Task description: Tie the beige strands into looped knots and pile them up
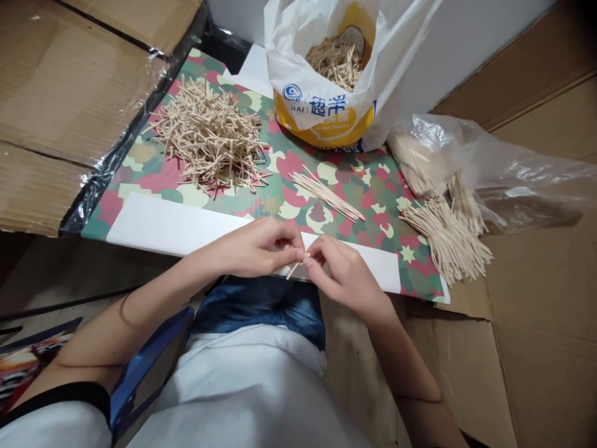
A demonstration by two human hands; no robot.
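A thin pale stick (pixel 293 269), bent into a small loop at its upper end, is pinched between my two hands above the table's front edge. My left hand (pixel 268 247) grips it from the left with thumb and fingers. From the right, my right hand (pixel 342 274) pinches the looped end, its fingertips almost touching the left ones. Beyond them lies a small row of straight sticks (pixel 328 197). A large heap of bent pieces (pixel 212 140) stands at the back left of the patterned cloth (pixel 275 205).
A white and yellow plastic bag (pixel 321 118) with more pieces stands at the back. Tied bundles of sticks (pixel 450 239) and a clear plastic bag (pixel 517 174) lie at the right. Cardboard boxes (pixel 69 81) flank the left side. A white strip (pixel 177 224) runs along the front edge.
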